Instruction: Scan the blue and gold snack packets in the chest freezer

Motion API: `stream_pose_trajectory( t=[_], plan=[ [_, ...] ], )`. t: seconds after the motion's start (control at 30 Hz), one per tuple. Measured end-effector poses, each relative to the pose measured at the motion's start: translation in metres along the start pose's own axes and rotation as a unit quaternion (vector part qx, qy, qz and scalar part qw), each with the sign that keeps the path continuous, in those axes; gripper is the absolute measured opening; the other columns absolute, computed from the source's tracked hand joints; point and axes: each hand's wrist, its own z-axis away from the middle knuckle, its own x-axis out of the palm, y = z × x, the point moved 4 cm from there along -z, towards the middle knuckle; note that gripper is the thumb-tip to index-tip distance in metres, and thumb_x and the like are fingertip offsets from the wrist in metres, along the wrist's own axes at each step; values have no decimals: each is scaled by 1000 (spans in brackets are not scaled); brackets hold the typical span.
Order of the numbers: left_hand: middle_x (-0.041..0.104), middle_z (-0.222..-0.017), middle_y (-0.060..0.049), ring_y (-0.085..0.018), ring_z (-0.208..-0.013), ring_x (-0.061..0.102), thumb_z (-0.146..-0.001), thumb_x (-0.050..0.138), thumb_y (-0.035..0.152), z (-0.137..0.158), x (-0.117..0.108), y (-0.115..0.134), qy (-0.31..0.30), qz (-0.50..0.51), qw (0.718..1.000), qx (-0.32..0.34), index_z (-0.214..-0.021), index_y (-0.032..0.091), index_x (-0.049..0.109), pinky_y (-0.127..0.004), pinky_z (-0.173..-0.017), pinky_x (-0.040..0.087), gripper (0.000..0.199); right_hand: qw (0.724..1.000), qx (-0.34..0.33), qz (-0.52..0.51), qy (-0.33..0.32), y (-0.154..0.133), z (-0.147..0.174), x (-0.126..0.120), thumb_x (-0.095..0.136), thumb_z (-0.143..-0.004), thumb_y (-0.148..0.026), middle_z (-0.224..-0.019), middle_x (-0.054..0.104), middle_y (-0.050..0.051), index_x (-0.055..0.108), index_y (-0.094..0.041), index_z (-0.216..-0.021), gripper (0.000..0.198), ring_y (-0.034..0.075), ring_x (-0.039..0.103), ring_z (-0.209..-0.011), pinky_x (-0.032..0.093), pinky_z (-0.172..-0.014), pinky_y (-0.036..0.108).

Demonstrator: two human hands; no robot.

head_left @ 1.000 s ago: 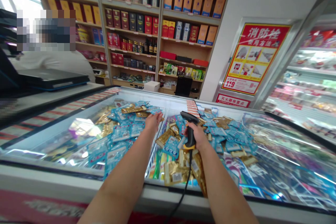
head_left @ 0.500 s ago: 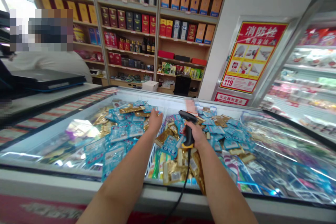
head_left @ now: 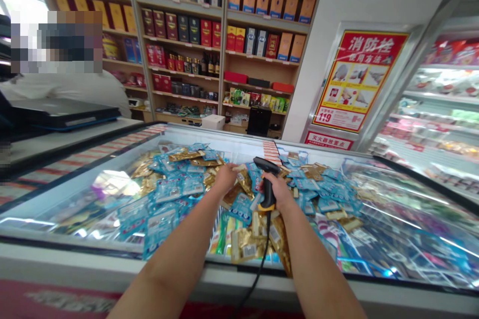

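My right hand (head_left: 276, 187) is wrapped round the grip of a black and yellow barcode scanner (head_left: 268, 194), whose head points forward and left. Its cable (head_left: 258, 274) runs down over the freezer's front edge. With fingertips pinched together, my left hand (head_left: 226, 177) is at the top edge of a gold packet (head_left: 245, 182), just left of the scanner. Blue packets (head_left: 241, 208) and more gold packets (head_left: 250, 245) lie in loose piles below and around both hands. My palms hide part of the piles.
A chest freezer (head_left: 239, 268) with a glass top (head_left: 407, 229) spans the front. More blue packets (head_left: 168, 189) lie on the left side. Behind stand shelves of boxes (head_left: 187, 30); a person in a light top (head_left: 71, 89) is at the counter, far left.
My left hand has moved right, from the left pile to the gold packet near the scanner. My right hand with the scanner has stayed almost still.
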Motion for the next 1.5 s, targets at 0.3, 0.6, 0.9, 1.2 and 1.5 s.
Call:
stream_pose_trajectory(
  t=[0.3, 0.6, 0.9, 1.2, 1.5],
  plan=[
    [61, -98, -8, -14, -72, 63, -87, 50, 17, -8, -32, -10, 206, 260, 940, -81, -112, 15, 50, -25, -65, 51, 25, 1000, 5, -12, -6, -1, 1, 2, 67, -71, -34, -53, 64, 2, 64, -17, -64, 19, 15, 59, -47, 49, -49, 27],
    [69, -87, -5, -19, -83, 66, -80, 62, 26, -7, -17, -8, 43, 181, 981, -62, -108, 16, 63, -27, -70, 51, 30, 1000, 11, -27, -12, -2, 3, 2, 68, -70, -35, -53, 63, 2, 63, -18, -67, 18, 15, 58, -46, 49, -50, 27],
    [66, -121, -14, -28, -113, 60, -81, 59, 51, 2, -10, -1, -22, -132, 991, 20, -131, 19, 55, -32, -89, 43, 59, 1000, 13, -20, -7, -4, 5, 4, 67, -71, -35, -53, 63, 2, 63, -17, -64, 19, 15, 58, -46, 48, -49, 26],
    [67, -117, -14, -28, -112, 60, -73, 72, 32, 12, 9, 15, -28, -131, 989, 70, -122, 18, 60, -33, -94, 42, 53, 1000, 7, -7, -2, -7, 8, 4, 66, -72, -35, -51, 62, 2, 61, -18, -62, 20, 15, 57, -44, 47, -47, 26],
    [70, -112, -14, -24, -96, 67, -73, 72, 24, 4, 8, 4, -29, 15, 999, -7, -123, 13, 61, -29, -79, 47, 52, 1000, 12, -26, -2, -4, 6, 5, 67, -69, -35, -51, 62, 1, 62, -16, -66, 19, 13, 56, -45, 48, -48, 25]
  ],
)
